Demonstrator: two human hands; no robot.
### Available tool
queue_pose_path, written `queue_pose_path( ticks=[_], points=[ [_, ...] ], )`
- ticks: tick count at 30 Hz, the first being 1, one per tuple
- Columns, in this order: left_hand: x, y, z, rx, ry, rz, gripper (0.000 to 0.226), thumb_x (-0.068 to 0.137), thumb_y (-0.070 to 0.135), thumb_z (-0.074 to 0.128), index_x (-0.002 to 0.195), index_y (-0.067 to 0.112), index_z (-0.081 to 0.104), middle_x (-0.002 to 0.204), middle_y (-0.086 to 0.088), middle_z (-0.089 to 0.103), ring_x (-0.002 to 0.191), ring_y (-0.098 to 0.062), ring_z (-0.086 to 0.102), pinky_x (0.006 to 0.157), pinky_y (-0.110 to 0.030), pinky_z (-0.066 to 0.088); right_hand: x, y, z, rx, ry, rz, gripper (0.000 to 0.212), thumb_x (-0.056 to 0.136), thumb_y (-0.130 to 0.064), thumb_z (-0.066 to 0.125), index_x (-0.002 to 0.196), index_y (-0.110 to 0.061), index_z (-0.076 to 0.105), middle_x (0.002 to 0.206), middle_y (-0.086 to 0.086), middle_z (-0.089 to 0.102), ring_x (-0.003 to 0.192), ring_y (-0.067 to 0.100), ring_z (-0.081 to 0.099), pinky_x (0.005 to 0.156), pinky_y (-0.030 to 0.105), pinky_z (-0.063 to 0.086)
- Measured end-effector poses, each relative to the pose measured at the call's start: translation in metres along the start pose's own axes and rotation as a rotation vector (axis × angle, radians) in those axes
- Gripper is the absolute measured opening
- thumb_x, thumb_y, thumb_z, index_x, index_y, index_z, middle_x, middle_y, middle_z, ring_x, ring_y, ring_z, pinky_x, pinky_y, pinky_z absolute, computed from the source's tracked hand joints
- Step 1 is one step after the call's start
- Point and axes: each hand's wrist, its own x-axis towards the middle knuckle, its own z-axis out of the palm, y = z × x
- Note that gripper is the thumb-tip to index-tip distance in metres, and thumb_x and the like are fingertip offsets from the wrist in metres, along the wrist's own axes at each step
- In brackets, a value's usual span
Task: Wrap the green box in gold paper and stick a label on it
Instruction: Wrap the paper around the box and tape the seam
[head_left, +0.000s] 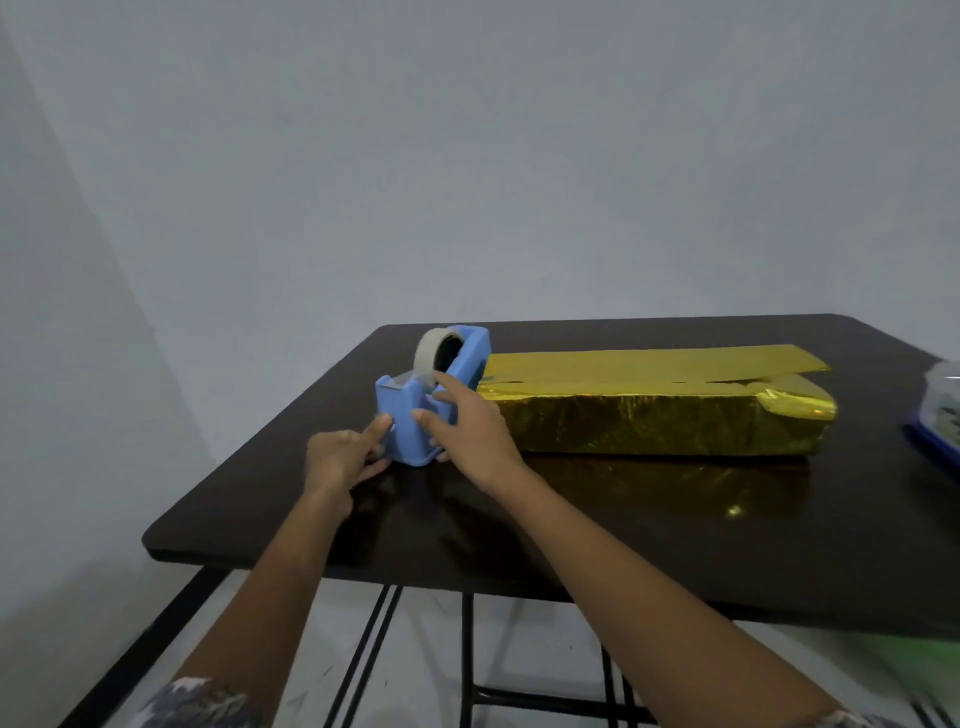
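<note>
Hands at a blue tape dispenser (415, 415) on a dark table (623, 545), left of the frame's centre. My left hand (340, 460) meets the dispenser's near end by the cutter, index finger stretched up against it and thumb low at its base; from this angle I cannot tell whether it pinches the tape end or only touches the plastic. My right hand (467, 431) lies spread, fingers straight and apart, on the dispenser's side, the index tip touching the tape roll (434, 353). The box (649, 423), long and covered in gold paper (649, 364), lies just right of the dispenser, across the middle of the frame; one flap of paper stands loose along its top. A blurred blue-edged object (937, 415) sits at the right edge.
</note>
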Motion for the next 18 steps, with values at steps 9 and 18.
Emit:
queue_pose_path(
  ticks=[9,18],
  points=[
    [-0.087,0.028,0.094,0.202,-0.42,0.445,0.035,0.086,0.025,0.063,0.073,-0.008,0.062,0.064,-0.005,0.057,0.063,-0.01,0.059,0.064,-0.023,0.056,-0.042,-0.007,-0.152,0.375,0.043,0.184,0.047,0.094,-0.047,0.046,0.1,-0.005,0.068,0.089,0.006,0.071,0.072,0.02,0.066,0.063,0.026,0.056],
    [-0.134,0.056,0.2,0.304,-0.743,0.486,0.059,0.093,0.053,0.038,0.058,0.01,0.06,0.077,-0.003,0.069,0.087,-0.006,0.065,0.078,-0.031,0.055,-0.091,0.027,-0.232,0.354,0.084,0.249,0.054,0.091,-0.058,0.037,0.103,-0.015,0.068,0.098,0.002,0.072,0.087,0.017,0.069,0.07,0.026,0.057]
  ],
)
